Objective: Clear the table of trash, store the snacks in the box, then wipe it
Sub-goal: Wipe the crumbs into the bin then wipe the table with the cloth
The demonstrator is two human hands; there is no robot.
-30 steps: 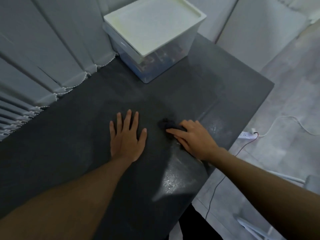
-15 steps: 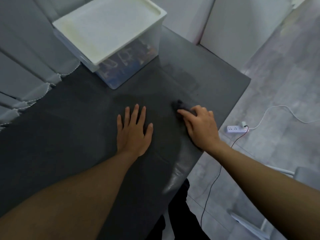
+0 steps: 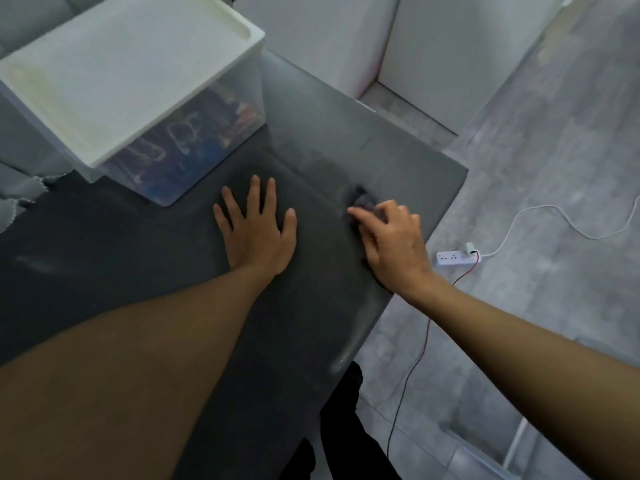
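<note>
**Q:** Head view. How far along is the task?

**A:** Late stage, by judgement. No trash shows on the counter (image 3: 104, 237). The lidded storage box (image 3: 131, 81) stands on the counter's far left part. Coloured snack packets (image 3: 187, 147) show through its clear wall, so clearing and storing appear done. Wiping is the step in hand. A lighter, streaked patch lies on the counter to the right of the box. Whether it is damp or only catching light cannot be told, nor how much of the surface on the near side of the box is already wiped.

**Q:** Where is the wiping tool?

**A:** The dark cloth (image 3: 363, 200), a bunched wad, lies on the counter to the right of the box. It is near the counter's right edge and well apart from the box.

**Q:** And the grip of each hand?

**A:** Right hand (image 3: 394, 244): the fingers curl over the cloth, so the grip is closed on it and presses it to the counter. Only the far end of the wad shows beyond the fingertips. Left hand (image 3: 258, 233): the fingers are straight and spread, the grip fully apart and holding nothing. The palm lies flat on the counter just in front of the box's near corner, probably as a brace.

**Q:** Anything off the counter?

**A:** A white power strip (image 3: 452, 258) with cables lies on the floor, to the right of the box and past the counter's edge.
</note>
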